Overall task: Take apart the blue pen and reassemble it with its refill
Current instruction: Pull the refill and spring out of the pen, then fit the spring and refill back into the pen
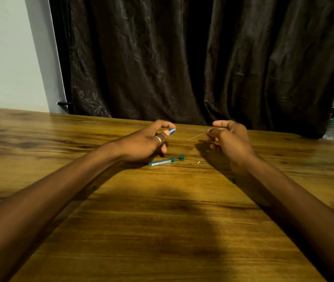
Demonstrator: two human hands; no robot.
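refill (196,136) first: it is a hair-thin lead, pinched at one end by the right hand (228,139), its free end pointing toward the left hand (141,142) and held above the table (162,220). the left hand is closed around the blue pen (172,130), of which only the short end pokes out past the fingertips, aimed back at the lead; the two are near but apart. on the table below lie a green lead case (161,162), its small green cap (181,157) just beside it, and a tiny white piece (198,162) a little to the right. the step in hand looks like threading the lead into the pen's open end. to do it well, line both up on one axis, bring them together slowly, keep the pinch light, and push straight, since any sideways bend would likely snap so thin a lead.
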